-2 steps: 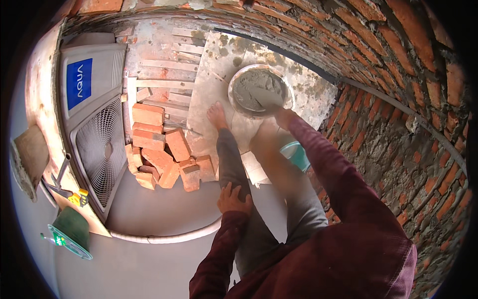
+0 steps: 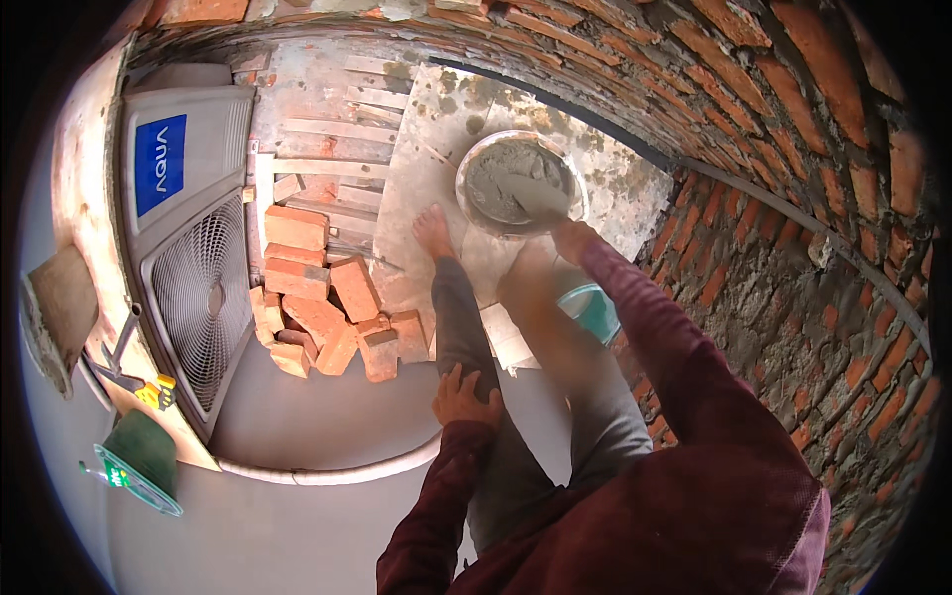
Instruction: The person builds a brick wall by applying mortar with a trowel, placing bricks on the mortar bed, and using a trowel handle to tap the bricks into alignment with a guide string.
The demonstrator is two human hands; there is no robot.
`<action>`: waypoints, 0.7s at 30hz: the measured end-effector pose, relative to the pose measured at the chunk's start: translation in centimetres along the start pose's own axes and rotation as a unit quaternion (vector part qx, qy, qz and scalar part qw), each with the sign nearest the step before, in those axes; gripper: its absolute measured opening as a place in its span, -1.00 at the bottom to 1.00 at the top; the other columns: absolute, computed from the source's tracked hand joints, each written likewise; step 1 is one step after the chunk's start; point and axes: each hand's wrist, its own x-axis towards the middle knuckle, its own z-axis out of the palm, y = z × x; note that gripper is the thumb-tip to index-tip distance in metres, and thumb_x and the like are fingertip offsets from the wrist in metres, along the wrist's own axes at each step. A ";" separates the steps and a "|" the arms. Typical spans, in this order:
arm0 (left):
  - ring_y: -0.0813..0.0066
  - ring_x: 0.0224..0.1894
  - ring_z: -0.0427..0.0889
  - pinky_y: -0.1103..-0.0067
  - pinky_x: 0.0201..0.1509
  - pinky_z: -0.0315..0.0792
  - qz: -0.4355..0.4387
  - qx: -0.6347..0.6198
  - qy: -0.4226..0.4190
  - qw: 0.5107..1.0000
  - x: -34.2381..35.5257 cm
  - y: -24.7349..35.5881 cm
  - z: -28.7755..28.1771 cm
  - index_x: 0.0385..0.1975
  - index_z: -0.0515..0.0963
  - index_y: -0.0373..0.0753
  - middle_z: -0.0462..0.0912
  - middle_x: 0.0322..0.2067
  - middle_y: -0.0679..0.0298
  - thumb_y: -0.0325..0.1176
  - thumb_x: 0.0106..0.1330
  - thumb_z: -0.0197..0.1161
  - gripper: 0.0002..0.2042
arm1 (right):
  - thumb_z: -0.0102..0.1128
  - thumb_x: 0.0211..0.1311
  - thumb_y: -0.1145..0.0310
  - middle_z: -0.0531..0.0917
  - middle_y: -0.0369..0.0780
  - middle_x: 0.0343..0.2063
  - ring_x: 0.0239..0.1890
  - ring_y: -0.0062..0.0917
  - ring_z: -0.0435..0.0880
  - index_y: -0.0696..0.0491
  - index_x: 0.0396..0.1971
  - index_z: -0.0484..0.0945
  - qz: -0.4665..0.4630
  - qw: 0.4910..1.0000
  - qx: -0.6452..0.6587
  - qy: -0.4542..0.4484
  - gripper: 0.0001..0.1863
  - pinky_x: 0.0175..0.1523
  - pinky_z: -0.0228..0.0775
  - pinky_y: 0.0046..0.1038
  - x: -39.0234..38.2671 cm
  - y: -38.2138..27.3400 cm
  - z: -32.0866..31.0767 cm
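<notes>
Right hand: the right hand (image 2: 572,241) is at the near rim of the pail, fingers closed around the trowel handle; the handle is mostly hidden by the hand, so exact finger placement cannot be told.
Trowel: the trowel (image 2: 538,199) points forward and left from the hand; its grey blade lies over the mortar, the tip apparently in contact with it.
Mortar: grey, wet-looking mortar (image 2: 493,178) inside the pail, surface uneven.
Pail: round, pale-rimmed pail (image 2: 582,188), upright on the slab (image 2: 405,193), ahead of the feet.
Left hand: the left hand (image 2: 464,399) rests palm down on the left leg (image 2: 463,322), fingers loosely spread, gripping nothing visible.
Bricks: loose orange bricks (image 2: 297,281) in a heap left of the left leg, between it and the AC unit (image 2: 203,288).
Slats: pale wooden slats (image 2: 329,170) beyond the heap, left of the slab.
Tub: teal tub (image 2: 593,311) beside the right leg (image 2: 563,327), partly covered by it.
Wall: brick wall (image 2: 783,307) with rough mortar joints, along the right side.
Left edge: hammer (image 2: 124,347) and green bucket (image 2: 146,454), beside the AC unit.
</notes>
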 end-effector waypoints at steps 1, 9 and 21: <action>0.14 0.33 0.27 0.16 0.32 0.16 0.011 0.005 0.002 1.000 0.2 0.1 -0.2 -0.05 0.60 0.00 0.39 0.24 0.21 -0.10 -0.02 0.37 -0.54 | -0.01 0.23 0.14 0.64 0.05 -0.08 0.00 -0.11 0.63 0.18 -0.18 0.63 0.028 0.999 0.015 0.043 -0.58 0.14 0.45 -0.19 0.0 1.6 2.0; 0.11 0.34 0.25 0.18 0.36 0.13 0.033 0.013 -0.027 0.999 0.6 -0.3 -0.5 -0.04 0.60 -0.01 0.40 0.24 0.20 -0.06 0.00 0.36 -0.54 | 0.07 0.21 0.14 0.64 -0.05 -0.07 0.01 -0.20 0.60 0.10 -0.21 0.59 -0.028 0.998 -0.033 -0.046 -0.65 0.06 0.47 -0.18 5.3 0.2 4.5; 0.12 0.32 0.28 0.19 0.35 0.14 0.025 0.026 -0.018 0.999 0.3 -0.4 0.2 -0.07 0.61 -0.02 0.41 0.22 0.21 -0.08 -0.03 0.39 -0.54 | 0.16 0.12 0.41 0.64 -0.10 -0.36 -0.27 -0.33 0.64 0.16 -0.35 0.59 -0.015 0.920 0.352 0.172 -0.85 -0.14 0.46 -0.40 5.6 -2.9 5.1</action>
